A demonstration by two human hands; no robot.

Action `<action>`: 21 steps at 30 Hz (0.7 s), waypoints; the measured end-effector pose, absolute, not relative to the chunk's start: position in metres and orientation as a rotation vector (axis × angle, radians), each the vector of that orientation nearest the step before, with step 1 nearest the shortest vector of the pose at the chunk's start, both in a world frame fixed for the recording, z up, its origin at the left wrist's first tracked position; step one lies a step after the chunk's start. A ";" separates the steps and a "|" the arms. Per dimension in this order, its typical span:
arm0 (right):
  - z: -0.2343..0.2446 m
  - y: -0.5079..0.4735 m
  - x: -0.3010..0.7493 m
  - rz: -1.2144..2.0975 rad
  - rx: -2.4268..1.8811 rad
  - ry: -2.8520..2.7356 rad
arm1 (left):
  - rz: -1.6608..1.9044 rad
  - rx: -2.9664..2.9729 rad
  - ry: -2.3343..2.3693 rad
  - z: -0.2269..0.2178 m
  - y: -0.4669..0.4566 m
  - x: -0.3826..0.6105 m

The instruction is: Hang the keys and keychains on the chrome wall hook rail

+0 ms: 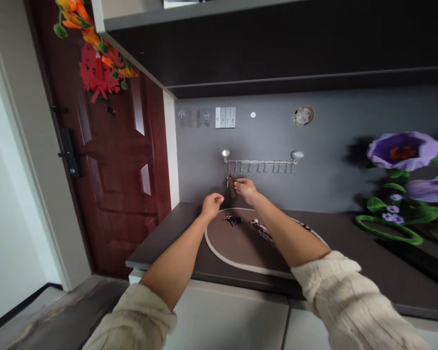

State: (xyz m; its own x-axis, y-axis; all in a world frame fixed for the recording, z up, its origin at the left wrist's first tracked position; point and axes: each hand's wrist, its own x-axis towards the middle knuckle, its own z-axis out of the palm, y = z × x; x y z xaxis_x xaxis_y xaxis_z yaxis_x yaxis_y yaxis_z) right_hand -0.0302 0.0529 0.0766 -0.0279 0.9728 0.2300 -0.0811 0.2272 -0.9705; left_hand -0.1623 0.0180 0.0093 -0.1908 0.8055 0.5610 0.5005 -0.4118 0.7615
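Observation:
A bunch of keys point(228, 181) with a brown fob point(232, 187) hangs at the left end of a clear hook rail point(261, 162) on the grey wall. My right hand point(245, 189) is closed at the fob's right side, its fingertips against the fob's edge. Lower and to the left, my left hand point(212, 204) is closed in a pinch, apart from the keys, and nothing shows between its fingertips. Below them, on a brown mat point(233, 245), lie a small dark key bunch point(232, 219) and a bunch with pink and metal parts point(261, 229), partly behind my right forearm.
A dark shelf point(277, 53) overhangs the counter point(168, 233). Purple artificial flowers point(404, 150) stand at the right. Clear hooks point(206, 117), a label strip point(225, 117) and a round wall hole point(303, 115) sit above the rail. A red door point(127, 170) is at the left.

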 end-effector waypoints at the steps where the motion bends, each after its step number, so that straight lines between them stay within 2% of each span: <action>1: 0.076 0.048 -0.027 1.114 -0.970 -1.298 | 1.606 1.805 1.526 0.009 0.017 -0.162; 9: 0.046 0.016 -0.006 1.072 -1.053 -1.544 | 1.316 1.918 1.555 0.009 0.006 -0.159; 16: 0.018 0.016 0.002 0.495 -1.282 -1.985 | 1.065 2.182 1.723 0.002 0.008 -0.162; 21: 0.015 0.020 0.006 0.277 -1.352 -2.222 | 0.953 2.238 1.746 -0.005 0.015 -0.161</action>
